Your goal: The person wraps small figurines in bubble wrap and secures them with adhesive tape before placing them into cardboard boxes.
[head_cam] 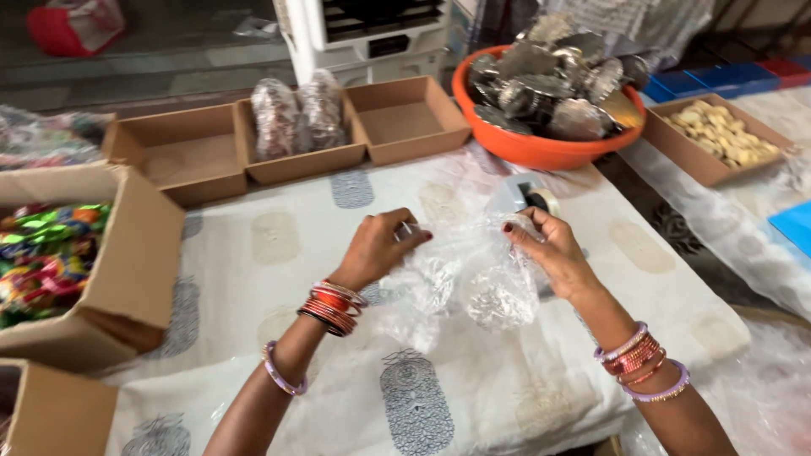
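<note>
A person seated at a cloth-covered table [279,253] holds a clear plastic bag [460,283] between two bare hands, just above the printed white cloth at the centre of the view. The left hand [376,249] has its fingers pinched closed on the bag's upper left edge; the right hand [549,249] grips the upper right edge the same way, so that the film is stretched between them. Inside the bag sit what look like two silvery embossed pieces, one low on the left and one low on the right. The film appears thin, light, soft and slippery, likely to crumple and slide under any loose hold, so the top rim where both hands already pinch it seems the surest place to take it, with the weight of the contents hanging below. A roll of clear tape [534,198] lies just beyond the right hand. Farther back stands one orange bowl [524,143] heaped with silver embossed trays, too many and too overlapped to count. Three shallow cardboard boxes [182,152] line the far edge, the middle one holding two wrapped bundles [296,114]; a fourth box [718,135] to the right carries pale yellow pieces. One larger carton [127,253] on the left brims with bright foil items.
</note>
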